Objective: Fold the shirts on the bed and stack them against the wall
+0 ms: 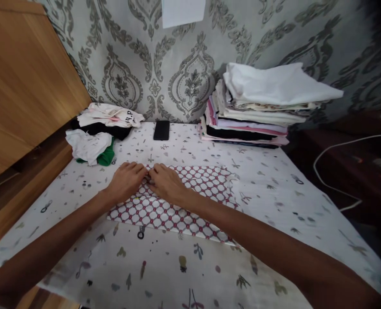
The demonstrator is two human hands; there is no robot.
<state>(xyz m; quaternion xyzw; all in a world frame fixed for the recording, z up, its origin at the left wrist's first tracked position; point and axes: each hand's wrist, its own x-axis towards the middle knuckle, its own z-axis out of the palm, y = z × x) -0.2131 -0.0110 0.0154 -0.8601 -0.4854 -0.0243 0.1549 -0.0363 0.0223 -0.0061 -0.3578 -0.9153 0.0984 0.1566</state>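
Note:
A folded white cloth (167, 213) with a red and grey lattice pattern lies on the printed sheet. My left hand (127, 178) is at its far left part, fingers curled down and closed on the fabric. Close beside it, almost touching, my right hand (164, 180) also has its fingers bent over the cloth and closed on it. The fingertips of both hands are partly hidden. To the right of my hands the cloth spreads out flat, with my right forearm crossing above it.
A tall stack of folded clothes (248, 124) stands at the back right, a white piece on top. Back left lies a loose pile of clothes (96, 128). Between them is a black phone (161, 130). A wooden cabinet (32, 86) borders the left; a white cable (325, 150) hangs right.

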